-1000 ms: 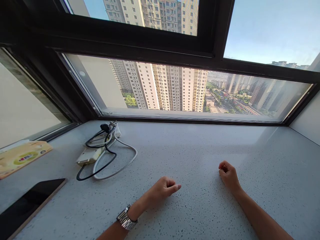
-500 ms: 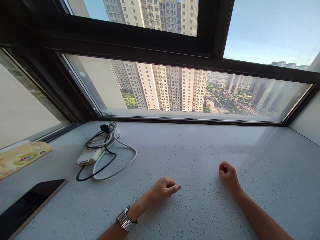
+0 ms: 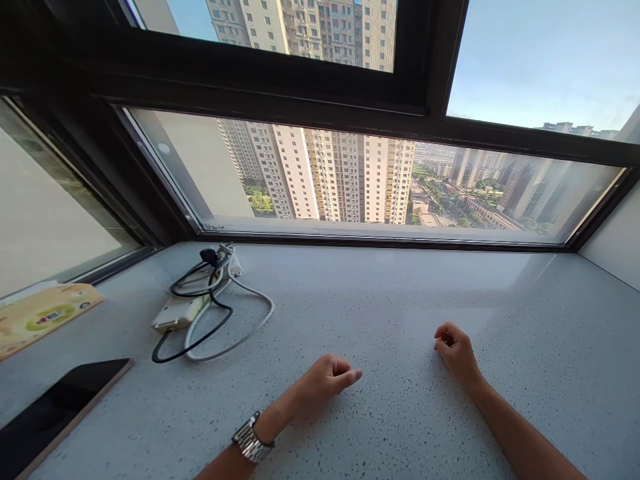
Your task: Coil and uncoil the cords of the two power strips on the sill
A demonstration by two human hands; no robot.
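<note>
My left hand rests on the speckled grey windowsill counter, fingers curled in a loose fist with the forefinger partly stretched to the right; a metal watch is on that wrist. My right hand lies a little to the right, also curled into a loose fist on the stone. Nothing shows in either hand. The two hands are apart, with bare counter between them.
A white power strip with tangled black and white cables lies at the left. A yellow tissue pack and a dark tablet sit at the far left. The black-framed window closes off the back.
</note>
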